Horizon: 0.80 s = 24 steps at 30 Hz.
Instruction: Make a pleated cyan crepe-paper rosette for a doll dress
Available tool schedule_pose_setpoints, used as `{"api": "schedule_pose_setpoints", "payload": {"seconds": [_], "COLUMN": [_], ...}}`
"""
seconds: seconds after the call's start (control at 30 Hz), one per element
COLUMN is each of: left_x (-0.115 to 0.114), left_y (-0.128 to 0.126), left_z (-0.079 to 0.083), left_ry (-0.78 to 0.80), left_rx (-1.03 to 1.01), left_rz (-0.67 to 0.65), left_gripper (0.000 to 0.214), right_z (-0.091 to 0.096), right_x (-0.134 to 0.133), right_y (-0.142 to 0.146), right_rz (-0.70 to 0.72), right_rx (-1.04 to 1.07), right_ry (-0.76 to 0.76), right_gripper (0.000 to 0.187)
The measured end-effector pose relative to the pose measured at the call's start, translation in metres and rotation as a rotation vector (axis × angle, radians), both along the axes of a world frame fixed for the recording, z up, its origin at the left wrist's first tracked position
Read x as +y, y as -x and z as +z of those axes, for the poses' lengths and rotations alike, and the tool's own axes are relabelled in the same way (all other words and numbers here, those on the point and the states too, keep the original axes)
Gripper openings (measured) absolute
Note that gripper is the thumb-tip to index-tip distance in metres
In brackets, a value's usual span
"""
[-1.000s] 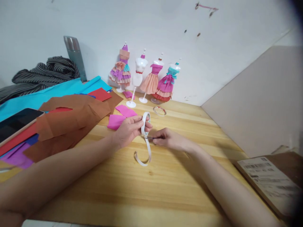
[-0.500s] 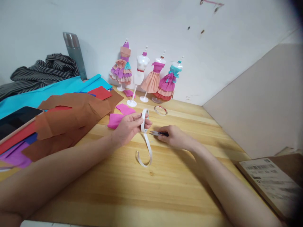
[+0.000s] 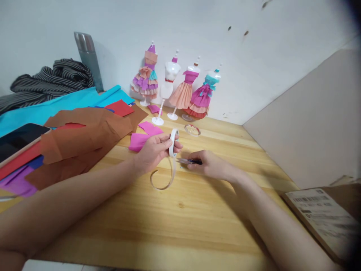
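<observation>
Head view, me standing by: wooden counter (image 3: pixel 214 226) first. Left hand (image 3: pixel 152 151) above it, grip pinched on white tape roll (image 3: pixel 172 148); right hand (image 3: pixel 208 163), grip closed round small snips (image 3: pixel 186 161). Roll: likely light, firm, best held by rim. Strip (image 3: pixel 174 171) hanging off it: looks limp, probably sticky, take by edges. Snips' tips: look just beside strip.

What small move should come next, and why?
Perhaps the right hand should bring its dark-handled metal snips to the curling white tape strip, which hangs from the round white tape roll in the left hand; the blades point towards it.
</observation>
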<state>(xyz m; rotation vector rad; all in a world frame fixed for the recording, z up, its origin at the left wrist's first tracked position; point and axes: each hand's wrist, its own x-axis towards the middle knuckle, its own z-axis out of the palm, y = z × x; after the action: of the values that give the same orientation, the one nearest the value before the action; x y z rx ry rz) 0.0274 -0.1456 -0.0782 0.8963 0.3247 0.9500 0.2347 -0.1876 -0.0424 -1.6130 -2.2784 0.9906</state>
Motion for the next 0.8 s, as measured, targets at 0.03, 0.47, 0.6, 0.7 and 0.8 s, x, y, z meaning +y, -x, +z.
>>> {"api": "schedule_pose_setpoints", "payload": {"seconds": [0.03,0.47,0.6,0.7,0.8], "left_x": [0.0,-0.005,-0.001,0.007,0.01], "left_y": [0.0,-0.001,0.0,0.003,0.004], "left_z": [0.0,0.01,0.011,0.007,0.002], "left_ry": [0.003,0.068,0.075,0.034,-0.003], "left_rx": [-0.001,-0.089,-0.099,-0.105,-0.066], "left_rz": [-0.001,-0.028,0.0,0.056,0.058], "left_gripper": [0.025,0.021,0.017,0.014,0.014], "right_z": [0.0,-0.016,-0.021,0.001,0.04], "right_x": [-0.001,-0.015,-0.015,-0.02,-0.038], "right_y": [0.0,0.036,0.036,0.028,0.017], "right_rz": [0.007,-0.18,-0.13,0.0,-0.08], "right_rx": [-0.027,-0.069,-0.153,-0.131,0.166], "right_ry": [-0.011,-0.166,-0.175,-0.116,-0.03], "right_gripper": [0.024,0.037,0.029,0.025,0.023]}}
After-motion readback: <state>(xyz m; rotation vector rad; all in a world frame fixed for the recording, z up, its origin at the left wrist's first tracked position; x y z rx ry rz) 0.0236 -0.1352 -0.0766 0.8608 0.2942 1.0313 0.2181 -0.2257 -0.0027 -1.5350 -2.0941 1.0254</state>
